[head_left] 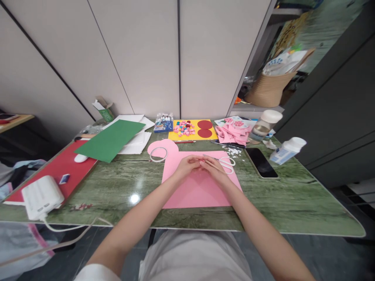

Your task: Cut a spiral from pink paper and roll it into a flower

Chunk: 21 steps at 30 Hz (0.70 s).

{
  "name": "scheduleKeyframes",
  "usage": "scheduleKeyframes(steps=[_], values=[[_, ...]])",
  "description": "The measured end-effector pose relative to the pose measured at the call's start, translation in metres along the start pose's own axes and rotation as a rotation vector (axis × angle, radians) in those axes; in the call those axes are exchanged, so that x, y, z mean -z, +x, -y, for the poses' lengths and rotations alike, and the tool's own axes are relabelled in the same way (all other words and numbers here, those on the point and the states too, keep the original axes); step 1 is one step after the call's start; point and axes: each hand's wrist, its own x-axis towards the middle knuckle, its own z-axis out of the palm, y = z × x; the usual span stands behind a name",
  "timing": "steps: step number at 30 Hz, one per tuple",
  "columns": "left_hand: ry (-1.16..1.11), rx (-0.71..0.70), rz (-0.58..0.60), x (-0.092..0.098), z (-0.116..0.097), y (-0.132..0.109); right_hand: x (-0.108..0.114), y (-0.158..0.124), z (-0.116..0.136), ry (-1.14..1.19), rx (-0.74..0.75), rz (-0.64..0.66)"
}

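Note:
My left hand [187, 166] and my right hand [216, 171] meet over a pink sheet of paper [196, 193]. Their fingertips are pressed together around something small and reddish, mostly covered by the fingers. White-handled scissors [229, 170] lie just beyond my right hand, on the sheet's right side. Left of the hands, a roll of tape [158, 155] rests partly on a rounded pink paper piece [172, 145]. A yellow sheet [187, 137] behind carries two dark red paper circles [204, 133] and a cluster of small pink, blue and yellow pieces [184, 128].
Pink paper scraps [233, 132], a clear bottle [265, 127], a phone [261, 162] and a white bottle [288, 151] stand or lie to the right. Leftward are green paper [113, 139], a red sheet [74, 166] and a white power bank [43, 197] with a cable hanging over the table edge.

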Motion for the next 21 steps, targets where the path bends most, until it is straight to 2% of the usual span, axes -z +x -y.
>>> scheduleKeyframes(steps=[11, 21], values=[[-0.036, 0.008, 0.010, -0.0003, 0.0005, 0.0000, 0.0014, 0.0029, -0.0017, -0.094, 0.098, -0.094], [-0.033, -0.016, 0.022, -0.0055, -0.0037, -0.0053, 0.0023, 0.0007, 0.0001, -0.036, 0.073, -0.097]])
